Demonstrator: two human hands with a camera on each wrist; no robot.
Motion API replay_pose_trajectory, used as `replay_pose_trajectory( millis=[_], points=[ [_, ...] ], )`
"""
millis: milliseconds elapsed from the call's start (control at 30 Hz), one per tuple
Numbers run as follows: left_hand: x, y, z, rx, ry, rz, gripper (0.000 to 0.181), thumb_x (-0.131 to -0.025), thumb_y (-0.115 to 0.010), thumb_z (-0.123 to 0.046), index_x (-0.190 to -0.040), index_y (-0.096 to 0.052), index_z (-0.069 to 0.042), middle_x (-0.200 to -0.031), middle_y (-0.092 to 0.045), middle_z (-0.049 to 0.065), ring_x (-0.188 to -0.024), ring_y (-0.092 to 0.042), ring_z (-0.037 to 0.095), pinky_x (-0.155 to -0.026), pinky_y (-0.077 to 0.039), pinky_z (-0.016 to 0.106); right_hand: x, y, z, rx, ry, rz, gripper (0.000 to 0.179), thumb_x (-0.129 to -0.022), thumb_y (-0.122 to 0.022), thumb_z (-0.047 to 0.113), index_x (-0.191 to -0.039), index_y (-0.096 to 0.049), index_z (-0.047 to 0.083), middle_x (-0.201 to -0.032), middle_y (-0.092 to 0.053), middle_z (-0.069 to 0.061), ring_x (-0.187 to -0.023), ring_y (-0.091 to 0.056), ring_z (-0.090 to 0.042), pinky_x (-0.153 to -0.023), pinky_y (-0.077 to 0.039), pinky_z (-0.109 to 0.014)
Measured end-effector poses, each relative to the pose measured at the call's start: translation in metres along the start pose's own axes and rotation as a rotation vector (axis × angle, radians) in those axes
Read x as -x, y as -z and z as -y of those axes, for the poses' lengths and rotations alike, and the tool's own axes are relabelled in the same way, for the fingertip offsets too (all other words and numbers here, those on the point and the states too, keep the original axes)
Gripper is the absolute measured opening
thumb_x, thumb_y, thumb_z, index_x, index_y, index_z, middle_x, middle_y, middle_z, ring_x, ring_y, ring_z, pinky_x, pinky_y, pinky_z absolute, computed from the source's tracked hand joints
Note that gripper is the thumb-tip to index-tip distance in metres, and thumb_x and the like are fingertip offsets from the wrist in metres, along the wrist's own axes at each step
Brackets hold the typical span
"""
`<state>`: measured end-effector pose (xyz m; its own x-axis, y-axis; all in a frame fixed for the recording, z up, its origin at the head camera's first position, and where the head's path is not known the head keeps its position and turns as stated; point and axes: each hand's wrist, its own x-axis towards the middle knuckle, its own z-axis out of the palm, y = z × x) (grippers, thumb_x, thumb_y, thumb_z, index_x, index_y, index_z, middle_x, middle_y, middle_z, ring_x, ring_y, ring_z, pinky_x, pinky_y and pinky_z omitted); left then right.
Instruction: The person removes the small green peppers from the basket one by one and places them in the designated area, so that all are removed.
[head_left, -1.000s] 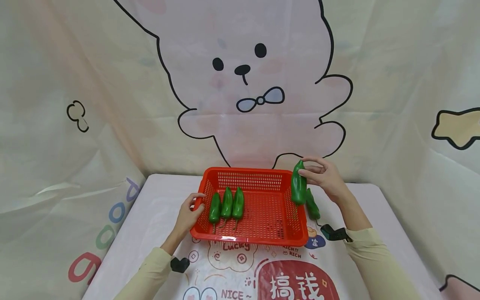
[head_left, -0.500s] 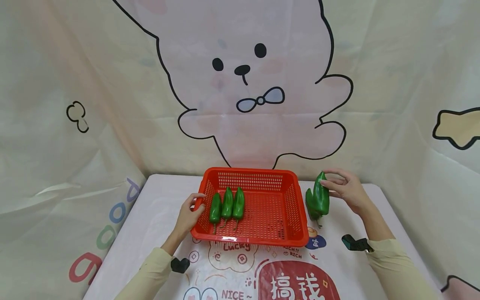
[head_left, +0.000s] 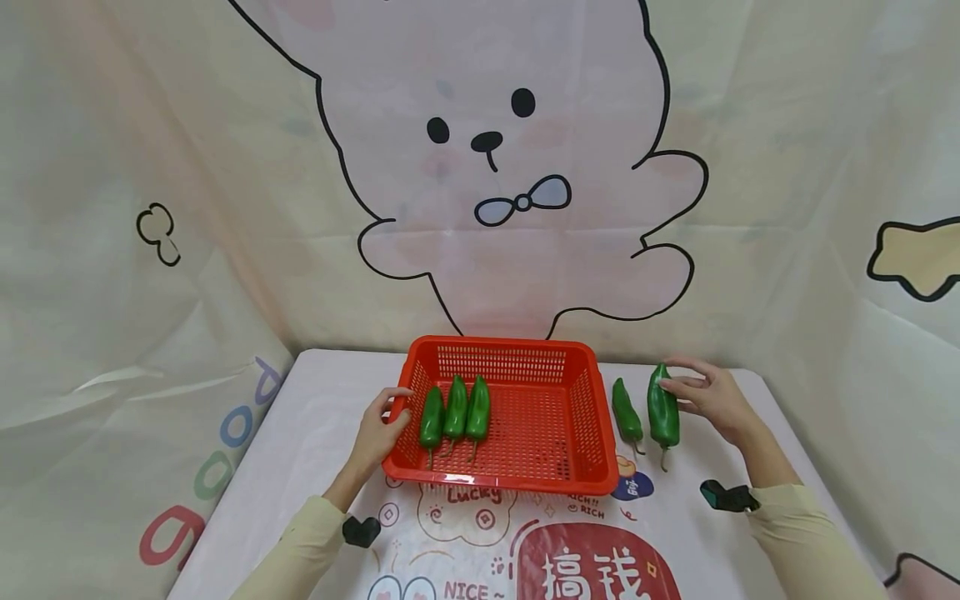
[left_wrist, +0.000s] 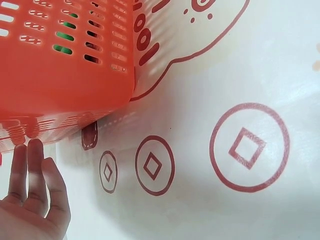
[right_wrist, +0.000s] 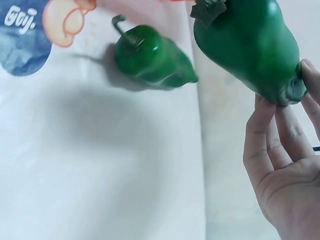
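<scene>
A red plastic basket [head_left: 517,483] stands on the table, with three green peppers [head_left: 455,408] side by side in its left part. My left hand [head_left: 378,427] holds the basket's left rim; in the left wrist view several fingers [left_wrist: 36,175] touch its outer wall. To the right of the basket, my right hand [head_left: 716,402] pinches a green pepper [head_left: 663,408] near its pointed end, stem downward. The right wrist view shows this pepper [right_wrist: 255,45] large in the fingertips, seemingly above the table. Another green pepper [head_left: 626,412] lies between it and the basket.
The table [head_left: 352,367] has a white printed cover with red and blue drawings. Behind it hangs a cloth [head_left: 487,275] with a cartoon animal, and similar cloth closes both sides. Dark wrist-worn devices [head_left: 727,497] sit at both sleeves.
My right hand has carried its pepper from above the basket's right rim, rightward and down, past the pepper lying there. The left hand and basket stay where they were.
</scene>
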<state>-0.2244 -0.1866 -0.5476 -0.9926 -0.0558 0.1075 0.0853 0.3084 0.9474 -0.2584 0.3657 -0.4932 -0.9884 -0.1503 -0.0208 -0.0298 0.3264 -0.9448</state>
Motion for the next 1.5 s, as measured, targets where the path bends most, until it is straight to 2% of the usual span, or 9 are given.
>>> replay_pose_trajectory(
  millis=[367,667,767,833,967,1067,1333,1500],
  points=[
    [0.001,-0.001,0.0,0.007,-0.005,-0.003,0.032,-0.096,-0.06,0.0,-0.125,-0.063,-0.011,-0.109,-0.061,0.02,-0.081,-0.063,0.032,-0.063,-0.06,0.037,-0.008,0.001,-0.029,0.061,-0.036,0.004,0.061,-0.099,-0.069,0.028,-0.146,-0.044,-0.002,-0.118,-0.068,-0.021,-0.094,-0.07,-0.014,-0.085,-0.058,-0.043],
    [0.001,0.001,-0.001,0.022,0.019,0.006,0.031,-0.098,-0.06,0.0,-0.128,-0.061,-0.008,-0.114,-0.06,0.023,-0.086,-0.063,0.039,-0.065,-0.06,0.042,-0.019,-0.002,-0.046,0.085,-0.052,0.011,0.062,-0.098,-0.069,0.03,-0.148,-0.046,0.0,-0.128,-0.061,-0.029,-0.099,-0.069,-0.015,-0.085,-0.058,-0.043],
    [0.003,0.001,-0.006,0.036,0.025,0.016,0.032,-0.098,-0.058,0.001,-0.13,-0.06,-0.003,-0.114,-0.059,0.026,-0.087,-0.062,0.045,-0.067,-0.06,0.05,-0.023,-0.004,-0.049,0.098,-0.062,0.021,0.063,-0.098,-0.07,0.028,-0.147,-0.046,-0.002,-0.126,-0.062,-0.028,-0.1,-0.069,-0.021,-0.084,-0.058,-0.043],
    [0.006,0.002,-0.015,0.038,0.021,0.022,0.032,-0.097,-0.058,0.003,-0.129,-0.06,-0.001,-0.112,-0.059,0.028,-0.087,-0.061,0.046,-0.068,-0.059,0.052,-0.027,-0.006,-0.05,0.1,-0.074,0.026,0.063,-0.097,-0.071,0.028,-0.147,-0.047,-0.002,-0.124,-0.063,-0.027,-0.101,-0.069,-0.023,-0.084,-0.058,-0.044],
    [0.013,0.004,-0.035,0.032,0.012,0.038,0.032,-0.097,-0.057,0.004,-0.129,-0.059,0.003,-0.111,-0.058,0.029,-0.088,-0.061,0.048,-0.07,-0.059,0.052,-0.034,-0.009,-0.053,0.101,-0.102,0.035,0.061,-0.097,-0.071,0.026,-0.146,-0.048,-0.003,-0.124,-0.064,-0.027,-0.102,-0.067,-0.024,-0.085,-0.057,-0.044],
    [0.016,0.005,-0.043,0.031,0.009,0.047,0.032,-0.098,-0.056,0.004,-0.129,-0.058,0.003,-0.112,-0.058,0.03,-0.09,-0.06,0.05,-0.072,-0.059,0.053,-0.036,-0.012,-0.054,0.096,-0.124,0.035,0.06,-0.098,-0.071,0.023,-0.145,-0.047,-0.005,-0.124,-0.064,-0.026,-0.099,-0.067,-0.023,-0.085,-0.058,-0.043],
    [0.016,0.005,-0.045,0.04,0.016,0.048,0.031,-0.098,-0.056,0.004,-0.128,-0.059,0.002,-0.112,-0.057,0.03,-0.091,-0.06,0.051,-0.073,-0.059,0.056,-0.039,-0.014,-0.061,0.105,-0.168,0.012,0.06,-0.097,-0.072,0.021,-0.144,-0.048,-0.006,-0.118,-0.067,-0.023,-0.091,-0.065,-0.019,-0.078,-0.059,-0.033],
    [0.016,0.005,-0.044,0.042,0.028,0.046,0.031,-0.098,-0.056,0.003,-0.129,-0.058,0.001,-0.113,-0.057,0.029,-0.092,-0.06,0.05,-0.074,-0.058,0.056,-0.039,-0.015,-0.063,0.141,-0.189,-0.001,0.06,-0.097,-0.072,0.022,-0.144,-0.048,-0.006,-0.12,-0.065,-0.028,-0.092,-0.064,-0.022,-0.077,-0.059,-0.032]
  ],
)
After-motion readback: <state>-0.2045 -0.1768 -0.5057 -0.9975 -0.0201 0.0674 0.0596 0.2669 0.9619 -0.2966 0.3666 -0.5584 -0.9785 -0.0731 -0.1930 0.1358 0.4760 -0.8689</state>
